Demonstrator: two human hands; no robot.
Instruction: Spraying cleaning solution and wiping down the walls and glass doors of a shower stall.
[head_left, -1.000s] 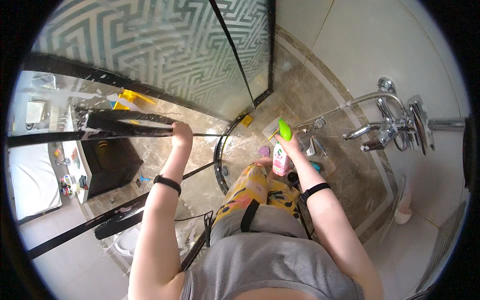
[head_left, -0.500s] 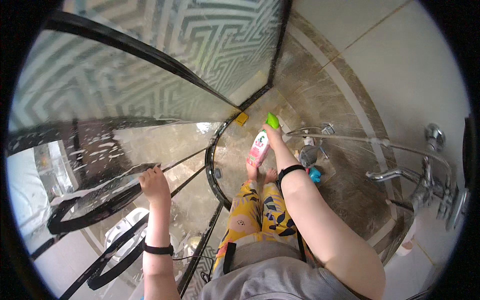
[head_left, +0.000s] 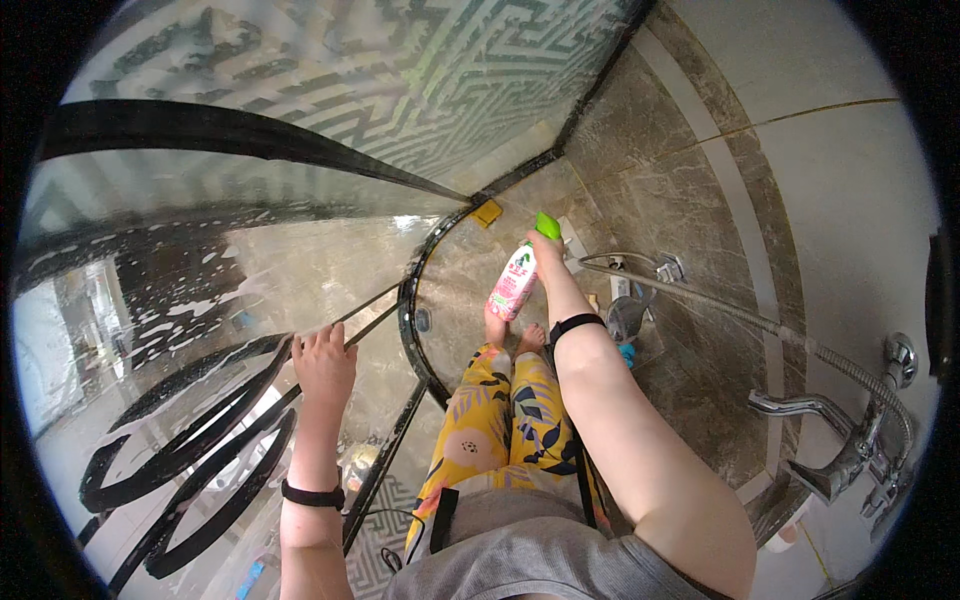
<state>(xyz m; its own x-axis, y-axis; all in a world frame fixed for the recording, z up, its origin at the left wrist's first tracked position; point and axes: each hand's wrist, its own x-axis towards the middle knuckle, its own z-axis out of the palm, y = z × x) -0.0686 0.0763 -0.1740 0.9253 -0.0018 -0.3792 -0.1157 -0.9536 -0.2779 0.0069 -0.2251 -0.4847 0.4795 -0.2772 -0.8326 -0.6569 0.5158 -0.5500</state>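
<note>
A spray bottle [head_left: 514, 284] with a green trigger head, white and pink body, hangs tilted over the floor near my feet. My right hand [head_left: 545, 255] is closed around its neck, just under the green head. At the left, my left hand [head_left: 325, 362] is curled over the black-framed edge of the soapy glass shower door, beside the looped black handle [head_left: 190, 400]; its fingertips are partly hidden. White foam [head_left: 190, 300] streaks the glass.
A patterned glass panel [head_left: 450, 90] rises ahead, with a yellow block [head_left: 486, 213] at its foot. A metal shower hose [head_left: 720, 312] crosses to the tap [head_left: 810, 405] at the right. A grey container [head_left: 626, 316] stands on the brown tiled floor [head_left: 690, 420].
My left hand has shifted slightly, its fingers now more spread along the door edge. The bottle stays in my right hand, a little further left. The whole view has turned slightly.
</note>
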